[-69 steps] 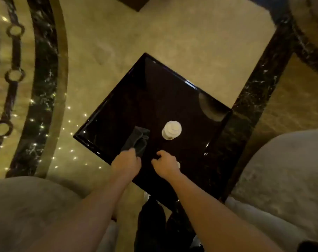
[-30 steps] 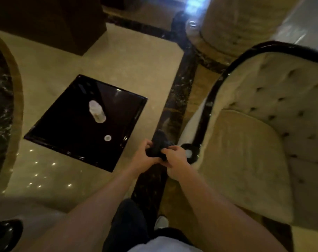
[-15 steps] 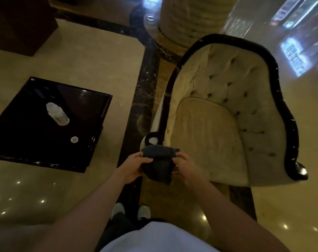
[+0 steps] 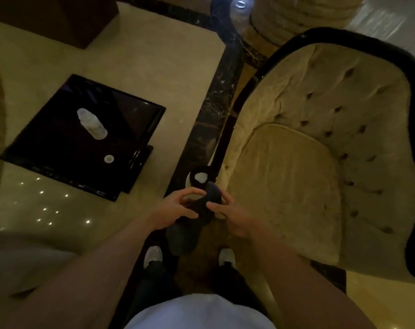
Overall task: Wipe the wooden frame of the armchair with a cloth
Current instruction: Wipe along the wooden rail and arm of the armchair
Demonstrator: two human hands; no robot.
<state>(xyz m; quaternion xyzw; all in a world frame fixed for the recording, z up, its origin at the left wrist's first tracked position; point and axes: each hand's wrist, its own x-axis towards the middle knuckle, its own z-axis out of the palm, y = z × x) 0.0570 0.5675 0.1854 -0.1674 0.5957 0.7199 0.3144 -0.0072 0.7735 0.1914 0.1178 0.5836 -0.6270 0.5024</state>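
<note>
Both hands, your left hand [image 4: 178,207] and right hand [image 4: 235,218], grip the dark cloth [image 4: 190,224] just short of the armchair [image 4: 296,176]; its dark frame [image 4: 225,138] looks unwiped, so all wiping remains.

The scene is seen from a single wide-angle head-worn camera, aimed steeply down and forward from standing height, with the forearms and both feet close beneath the lens, the armchair [image 4: 320,162] filling the right half and the dark side table [image 4: 59,148] set farther left.
</note>
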